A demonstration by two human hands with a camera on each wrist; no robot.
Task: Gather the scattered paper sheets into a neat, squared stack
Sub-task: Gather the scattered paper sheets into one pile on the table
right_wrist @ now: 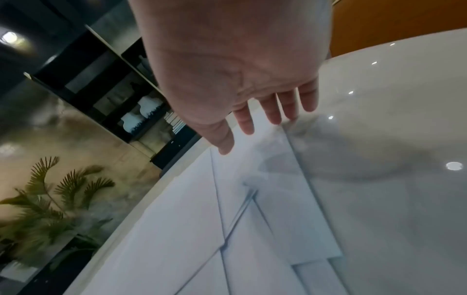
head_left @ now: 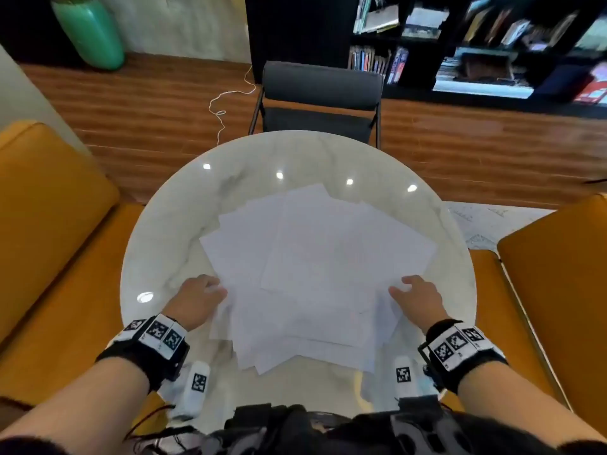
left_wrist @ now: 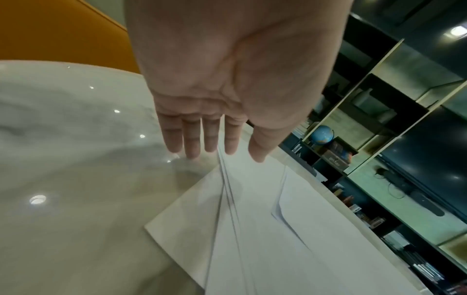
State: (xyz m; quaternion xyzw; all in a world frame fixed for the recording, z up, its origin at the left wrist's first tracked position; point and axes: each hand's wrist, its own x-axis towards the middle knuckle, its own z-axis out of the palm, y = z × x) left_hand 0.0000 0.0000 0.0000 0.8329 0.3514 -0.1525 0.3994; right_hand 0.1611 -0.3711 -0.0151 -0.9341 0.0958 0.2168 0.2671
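Note:
Several white paper sheets (head_left: 312, 267) lie fanned and overlapping in a loose pile on the round marble table (head_left: 170, 205). My left hand (head_left: 200, 295) sits at the pile's left edge, fingers straight, their tips at the paper edge (left_wrist: 227, 179). My right hand (head_left: 415, 295) sits at the pile's right edge, fingers straight and spread over the sheets (right_wrist: 252, 199). Neither hand grips anything. In the left wrist view the left hand (left_wrist: 215, 143) points down at the table beside the sheets. In the right wrist view the right hand (right_wrist: 267, 119) hovers just above the paper.
A dark chair (head_left: 320, 100) stands at the table's far side. Orange seats (head_left: 49, 208) flank the table left and right (head_left: 558, 274). A green vase (head_left: 88, 27) and black bookshelves (head_left: 476, 44) stand further back on the wooden floor.

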